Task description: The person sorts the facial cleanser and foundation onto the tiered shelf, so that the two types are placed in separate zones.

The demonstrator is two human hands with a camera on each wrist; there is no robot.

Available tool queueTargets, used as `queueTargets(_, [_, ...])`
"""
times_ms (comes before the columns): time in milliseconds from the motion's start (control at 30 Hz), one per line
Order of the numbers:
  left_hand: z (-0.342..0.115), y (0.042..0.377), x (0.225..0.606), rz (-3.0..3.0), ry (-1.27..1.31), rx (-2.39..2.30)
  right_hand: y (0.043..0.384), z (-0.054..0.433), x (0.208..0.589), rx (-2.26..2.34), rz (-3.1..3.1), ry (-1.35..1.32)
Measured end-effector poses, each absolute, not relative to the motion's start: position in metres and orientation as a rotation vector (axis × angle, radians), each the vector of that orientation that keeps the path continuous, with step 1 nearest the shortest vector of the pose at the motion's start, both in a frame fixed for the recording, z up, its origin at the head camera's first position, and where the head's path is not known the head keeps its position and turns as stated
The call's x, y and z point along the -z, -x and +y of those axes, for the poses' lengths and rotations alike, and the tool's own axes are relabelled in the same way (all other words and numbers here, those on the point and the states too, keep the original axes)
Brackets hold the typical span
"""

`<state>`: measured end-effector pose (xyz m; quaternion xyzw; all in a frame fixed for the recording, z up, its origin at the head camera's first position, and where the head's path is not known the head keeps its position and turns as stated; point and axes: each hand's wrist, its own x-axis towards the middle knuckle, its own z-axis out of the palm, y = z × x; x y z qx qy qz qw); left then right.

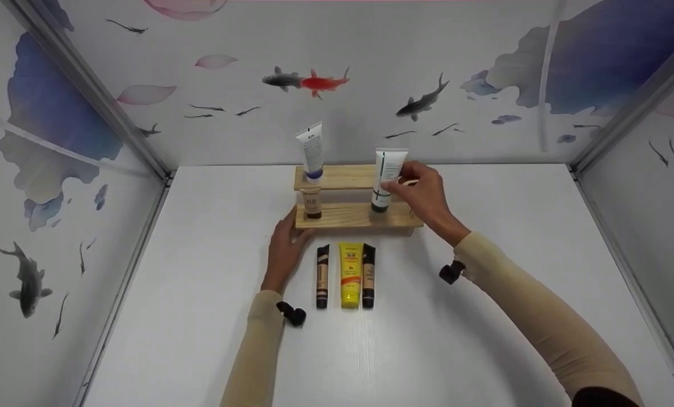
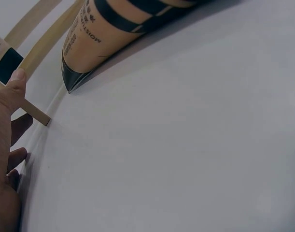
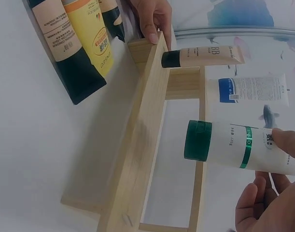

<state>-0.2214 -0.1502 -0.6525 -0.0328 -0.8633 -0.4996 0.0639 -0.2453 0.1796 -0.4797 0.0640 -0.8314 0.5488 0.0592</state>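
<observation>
One yellow tube (image 1: pixel 351 271) lies on the worktop (image 1: pixel 201 271) between two black-and-beige tubes (image 1: pixel 369 274), right of the left hand (image 1: pixel 285 251), whose thumb and fingers grip the left end of a wooden rack (image 1: pixel 345 178). Beyond, the right hand (image 1: pixel 427 195) pinches a white tube (image 1: pixel 389 169), cap down, just above the front shelf (image 1: pixel 345 216). Left of that hand stand a beige tube (image 1: pixel 312 199) and, farther back, a blue-banded tube (image 1: pixel 313 150).

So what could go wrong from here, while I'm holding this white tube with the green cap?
If your right hand loosens, the white green-capped tube might drop into the gap in the pale wooden two-tier rack. Bumping the rack could topple the small beige black-capped tube or the white blue-capped tube, since both stand unheld.
</observation>
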Motion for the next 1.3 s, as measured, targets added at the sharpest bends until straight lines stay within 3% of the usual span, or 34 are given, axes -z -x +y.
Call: queueTargets(1300, [-0.149,0.219,0.649,-2.641,0.051,1.499,0.302,0.129,0.471,-1.676,-2.413,-0.307])
